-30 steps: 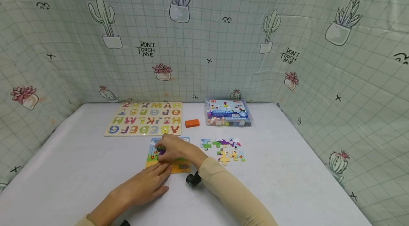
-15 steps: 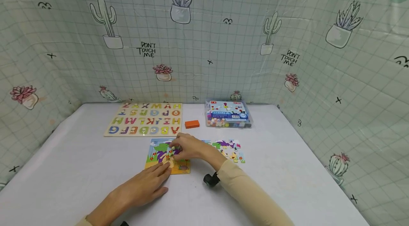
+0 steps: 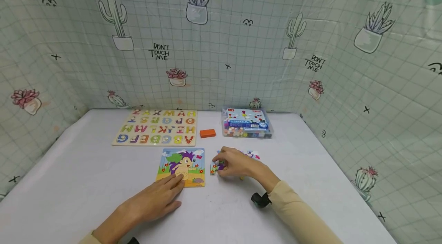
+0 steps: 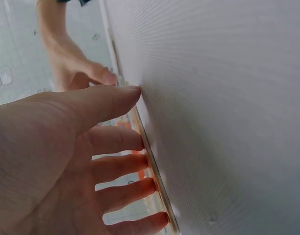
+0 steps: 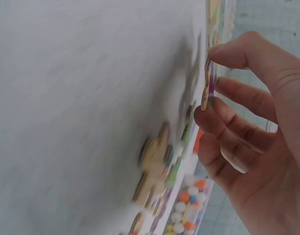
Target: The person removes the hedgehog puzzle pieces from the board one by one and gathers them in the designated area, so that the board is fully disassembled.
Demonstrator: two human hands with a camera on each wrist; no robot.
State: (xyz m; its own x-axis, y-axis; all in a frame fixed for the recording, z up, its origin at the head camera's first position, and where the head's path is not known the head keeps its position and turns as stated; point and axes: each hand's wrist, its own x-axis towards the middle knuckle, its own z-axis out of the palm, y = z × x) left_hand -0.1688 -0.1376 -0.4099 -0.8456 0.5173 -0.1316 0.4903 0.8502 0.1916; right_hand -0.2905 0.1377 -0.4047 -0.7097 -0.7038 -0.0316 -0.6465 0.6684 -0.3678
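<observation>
A square picture board (image 3: 202, 167) with a printed purple-spined hedgehog lies flat before me. My left hand (image 3: 152, 201) rests its straight fingertips on the board's lower left part; in the left wrist view these fingers (image 4: 123, 196) are spread along its edge. Just right of the board, my right hand (image 3: 238, 163) pinches a jigsaw piece (image 3: 215, 168) printed with red flowers, green and purple. Thumb and fingertips grip that piece (image 5: 208, 90) by opposite edges in the right wrist view, and it is close over the table. More jigsaw pieces (image 3: 253, 154) lie behind the right hand, partly hidden by it.
A wooden alphabet board (image 3: 155, 145) with knobbed letters lies at the back left. Beside it is an orange block (image 3: 207, 133). At the back right sits a clear plastic box (image 3: 246, 123) of coloured beads. A patterned cloth (image 3: 221, 44) hangs behind the white table.
My right hand has moved rightward from over the picture board, carrying the jigsaw piece off it. More of the hedgehog print shows. The left hand has stayed in place.
</observation>
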